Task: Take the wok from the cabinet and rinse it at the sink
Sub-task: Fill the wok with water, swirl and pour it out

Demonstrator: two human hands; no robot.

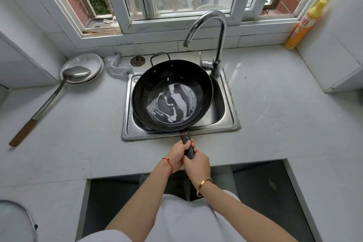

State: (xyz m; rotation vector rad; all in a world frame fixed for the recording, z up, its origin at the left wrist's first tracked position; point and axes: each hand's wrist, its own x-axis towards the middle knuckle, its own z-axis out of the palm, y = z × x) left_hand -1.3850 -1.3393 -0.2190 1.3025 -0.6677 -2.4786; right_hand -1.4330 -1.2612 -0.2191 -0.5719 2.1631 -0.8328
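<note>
A black wok rests over the steel sink, covering most of the basin. A pool of water lies in its bottom and mirrors the window. Its small loop handle points toward the wall, and its long black handle sticks out over the sink's front rim. My left hand and my right hand both grip that long handle, the left one slightly nearer the wok. The chrome tap arches over the sink's back right corner; no water runs from its spout.
Left of the sink lie stacked white plates, a long metal ladle and a steel scourer. A yellow detergent bottle stands at the back right. A glass lid shows at the lower left. The cabinet below me is open.
</note>
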